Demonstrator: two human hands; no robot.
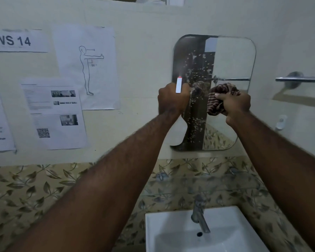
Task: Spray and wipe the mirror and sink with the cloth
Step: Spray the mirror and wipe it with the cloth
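Observation:
A rounded mirror (233,57) hangs on the wall above a white sink (225,231). My left hand (172,100) is raised at the mirror's left edge, shut on a spray bottle whose white nozzle (179,85) with a red tip points at the glass; a faint mist rises from it. Droplets speckle the mirror's left half. My right hand (234,104) is beside it, in front of the mirror's middle, shut on a bunched brown striped cloth (219,98). The bottle's body is hidden by my hand.
A metal tap (199,215) stands at the sink's back edge. A towel rail (300,79) is fixed to the wall at the right. Paper sheets (85,66) are taped to the wall at the left. Leaf-patterned tiles (35,190) run below.

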